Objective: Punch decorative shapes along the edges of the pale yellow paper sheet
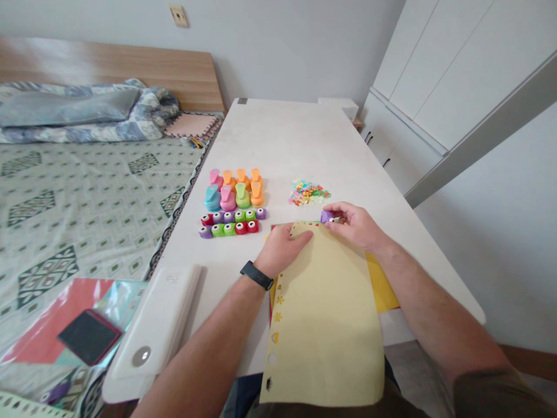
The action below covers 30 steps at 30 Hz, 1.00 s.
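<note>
A pale yellow sheet of paper (326, 313) lies toward me, with shapes punched along its left side and small holes along its far edge. My left hand (285, 247) grips the sheet near its far left corner, thumb on top. A small purple craft punch (326, 216) sits at the sheet's far edge, with my right hand (354, 223) closed around it. Whether the paper is inside the punch's slot is hidden by the fingers. Under the sheet, a darker yellow sheet (383, 284) and some red show at the sides. Beyond my right hand lies a pile of colourful paper cutouts (308, 193).
Several larger punches (235, 190) and rows of small punches (230, 223) stand left on the white table (287, 139). A white device (161, 319) lies at the table's left edge. On the bed (100, 215) are a dark phone-like object (89, 337) and plastic-wrapped coloured paper (56, 313).
</note>
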Each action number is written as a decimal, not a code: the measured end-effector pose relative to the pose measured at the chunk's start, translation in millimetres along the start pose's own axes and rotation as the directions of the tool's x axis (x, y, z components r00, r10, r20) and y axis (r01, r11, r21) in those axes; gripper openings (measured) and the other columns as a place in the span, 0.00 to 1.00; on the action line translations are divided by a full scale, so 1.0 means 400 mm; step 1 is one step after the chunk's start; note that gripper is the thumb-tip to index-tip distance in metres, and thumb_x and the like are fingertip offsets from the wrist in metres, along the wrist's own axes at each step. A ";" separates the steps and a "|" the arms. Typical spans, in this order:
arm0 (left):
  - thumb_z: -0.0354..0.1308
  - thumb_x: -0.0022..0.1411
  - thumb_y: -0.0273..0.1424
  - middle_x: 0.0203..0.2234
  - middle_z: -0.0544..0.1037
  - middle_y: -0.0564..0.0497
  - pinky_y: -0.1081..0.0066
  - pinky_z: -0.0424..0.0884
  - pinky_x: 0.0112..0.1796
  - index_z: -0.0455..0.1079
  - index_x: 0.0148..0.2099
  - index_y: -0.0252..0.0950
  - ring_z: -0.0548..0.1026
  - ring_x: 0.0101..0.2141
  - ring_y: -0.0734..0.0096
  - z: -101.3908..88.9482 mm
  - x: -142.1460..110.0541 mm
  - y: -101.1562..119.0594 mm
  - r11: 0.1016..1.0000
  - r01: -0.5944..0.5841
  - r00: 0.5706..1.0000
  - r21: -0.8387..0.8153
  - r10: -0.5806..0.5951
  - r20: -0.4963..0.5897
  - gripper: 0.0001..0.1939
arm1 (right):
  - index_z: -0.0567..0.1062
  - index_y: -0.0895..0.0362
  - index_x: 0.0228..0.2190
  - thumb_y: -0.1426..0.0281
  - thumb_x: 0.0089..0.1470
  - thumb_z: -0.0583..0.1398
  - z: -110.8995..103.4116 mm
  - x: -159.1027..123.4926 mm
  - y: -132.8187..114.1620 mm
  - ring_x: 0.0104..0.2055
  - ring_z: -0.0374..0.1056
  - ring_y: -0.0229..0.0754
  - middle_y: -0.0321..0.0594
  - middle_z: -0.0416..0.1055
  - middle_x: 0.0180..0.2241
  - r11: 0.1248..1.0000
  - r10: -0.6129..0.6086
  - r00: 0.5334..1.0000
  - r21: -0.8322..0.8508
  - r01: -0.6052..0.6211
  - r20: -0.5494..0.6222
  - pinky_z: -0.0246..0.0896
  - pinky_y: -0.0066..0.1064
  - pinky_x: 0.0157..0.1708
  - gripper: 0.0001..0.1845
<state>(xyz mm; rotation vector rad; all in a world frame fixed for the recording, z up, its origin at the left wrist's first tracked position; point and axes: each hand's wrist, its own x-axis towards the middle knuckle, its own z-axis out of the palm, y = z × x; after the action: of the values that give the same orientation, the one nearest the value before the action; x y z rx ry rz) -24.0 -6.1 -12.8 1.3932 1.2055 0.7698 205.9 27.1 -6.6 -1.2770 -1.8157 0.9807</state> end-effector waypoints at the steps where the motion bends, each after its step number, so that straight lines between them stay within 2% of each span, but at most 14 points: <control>1: 0.61 0.60 0.45 0.35 0.84 0.46 0.73 0.71 0.26 0.78 0.41 0.34 0.80 0.30 0.64 0.000 0.000 0.000 1.000 -0.004 1.000 0.001 0.004 -0.001 0.19 | 0.76 0.54 0.50 0.65 0.51 0.67 0.000 -0.001 -0.002 0.45 0.73 0.45 0.44 0.77 0.47 1.000 -0.004 1.000 -0.027 0.004 0.000 0.69 0.38 0.47 0.24; 7: 0.61 0.60 0.45 0.35 0.83 0.46 0.73 0.71 0.26 0.77 0.42 0.34 0.79 0.30 0.65 0.004 -0.003 0.002 1.000 -0.020 1.000 0.010 0.020 -0.002 0.19 | 0.77 0.54 0.48 0.64 0.51 0.67 -0.006 -0.003 -0.020 0.42 0.73 0.43 0.42 0.78 0.46 0.991 -0.016 1.000 -0.133 0.016 0.004 0.67 0.38 0.46 0.22; 13: 0.59 0.61 0.44 0.33 0.83 0.47 0.74 0.69 0.25 0.77 0.41 0.33 0.78 0.29 0.66 0.005 -0.003 0.001 0.998 -0.044 0.999 0.055 0.045 -0.008 0.19 | 0.76 0.54 0.47 0.65 0.50 0.67 -0.007 -0.006 -0.025 0.45 0.73 0.44 0.41 0.78 0.44 0.994 -0.029 0.999 -0.100 0.033 0.039 0.67 0.38 0.47 0.21; 24: 0.59 0.62 0.44 0.35 0.83 0.46 0.73 0.71 0.26 0.77 0.44 0.34 0.80 0.31 0.63 0.005 -0.005 0.000 0.997 -0.045 0.999 0.067 0.046 -0.005 0.19 | 0.75 0.54 0.44 0.67 0.49 0.67 0.000 -0.011 -0.030 0.41 0.72 0.42 0.39 0.77 0.40 0.990 -0.057 0.998 -0.124 0.060 0.026 0.66 0.35 0.44 0.18; 30: 0.59 0.62 0.44 0.35 0.84 0.47 0.73 0.71 0.27 0.77 0.44 0.35 0.80 0.31 0.64 0.007 -0.005 0.002 0.997 -0.063 0.998 0.042 0.063 -0.007 0.18 | 0.75 0.54 0.44 0.66 0.51 0.67 0.008 -0.015 -0.038 0.42 0.72 0.42 0.39 0.77 0.41 0.991 -0.069 0.997 -0.112 0.073 0.037 0.66 0.36 0.46 0.18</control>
<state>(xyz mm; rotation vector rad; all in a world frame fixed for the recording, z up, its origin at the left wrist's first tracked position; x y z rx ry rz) -21.8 -8.6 -12.2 1.4693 1.1950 0.7993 198.2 17.2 4.3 -1.2608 -1.9529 0.8753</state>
